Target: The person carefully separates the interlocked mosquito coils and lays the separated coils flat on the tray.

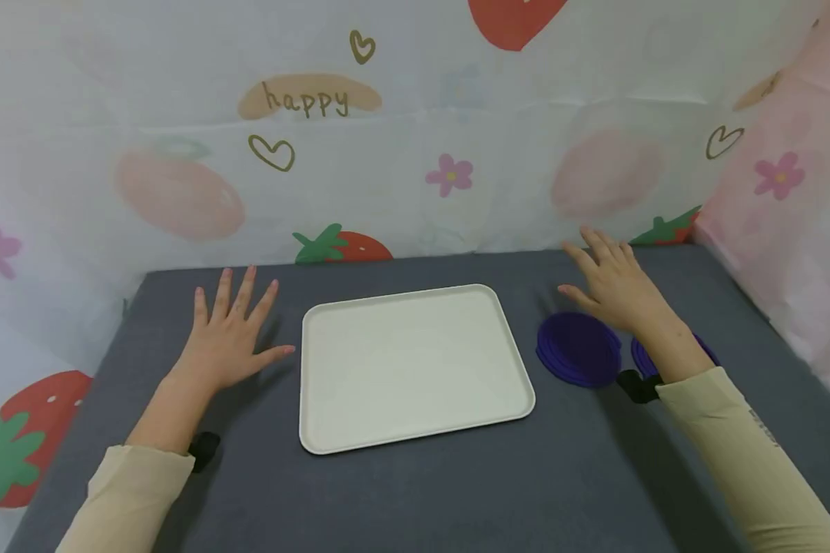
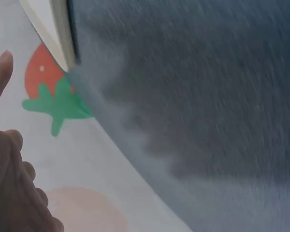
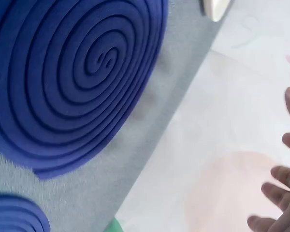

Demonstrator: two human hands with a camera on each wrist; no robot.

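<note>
My left hand [image 1: 224, 346] hovers with spread fingers just left of a cream rectangular tray [image 1: 415, 369] and holds nothing. On the right, my right hand [image 1: 615, 288] is held above the table behind a blue-purple spiral coil [image 1: 579, 349], its fingers extended and apart. A second coil [image 1: 642, 358] lies partly hidden under my right forearm. Seen in the right wrist view, the larger coil [image 3: 77, 92] is wound flat from a thick soft strip; part of the other coil [image 3: 14, 215] shows at the lower left. Nothing lies on the tray.
A dark grey table [image 1: 415, 499] carries the tray and coils. Behind it hangs a white cloth [image 1: 422, 207] printed with strawberries, hearts and flowers; a pinkish cloth [image 1: 788, 253] hangs along the right side. Dark bands sit at both wrists.
</note>
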